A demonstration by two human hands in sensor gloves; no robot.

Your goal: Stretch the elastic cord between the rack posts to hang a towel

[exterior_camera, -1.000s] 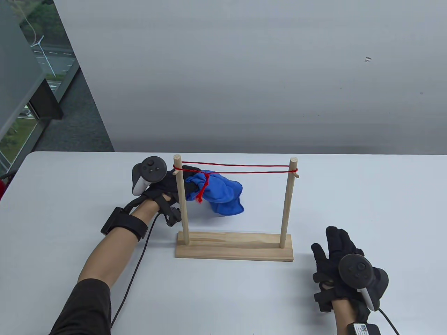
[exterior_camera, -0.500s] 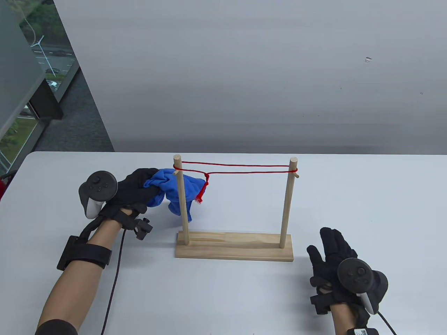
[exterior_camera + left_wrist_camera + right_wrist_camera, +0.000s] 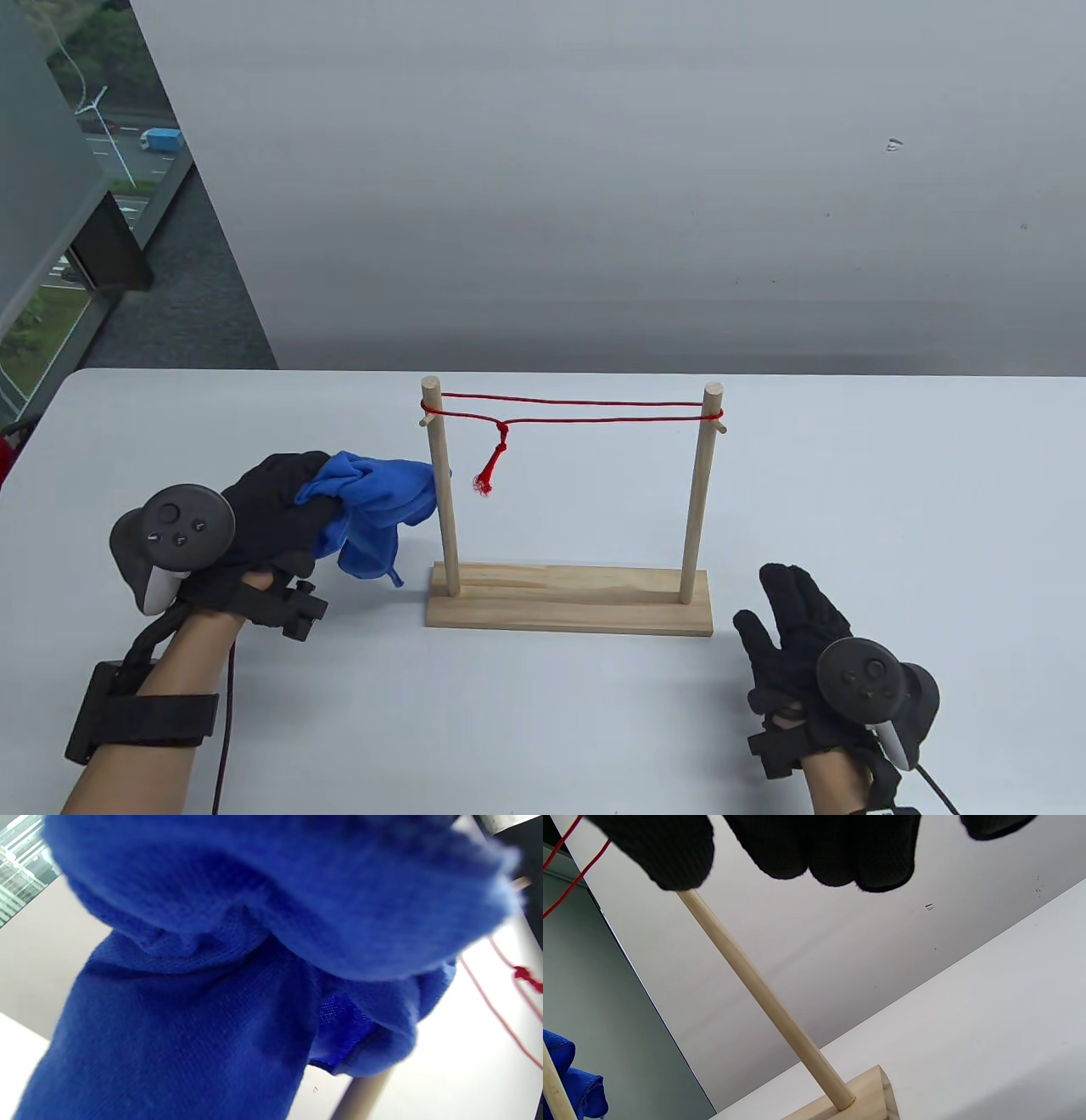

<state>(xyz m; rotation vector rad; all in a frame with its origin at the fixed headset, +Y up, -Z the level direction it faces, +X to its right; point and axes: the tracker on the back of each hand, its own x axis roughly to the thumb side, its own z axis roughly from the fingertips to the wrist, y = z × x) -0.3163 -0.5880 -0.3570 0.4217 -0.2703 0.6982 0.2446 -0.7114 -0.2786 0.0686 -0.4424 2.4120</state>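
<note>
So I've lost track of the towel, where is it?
Table view, left side: the blue towel is bunched in the left hand, just left of the rack's left post.

White table (image 3: pixel 891 509), pale grey wall (image 3: pixel 594 170) behind, window (image 3: pixel 76 170) far left.

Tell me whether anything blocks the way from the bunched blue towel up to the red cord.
The left hand grips the towel left of the rack. The left post stands right beside it; above, the cord hangs bare except its knotted tail.
</note>
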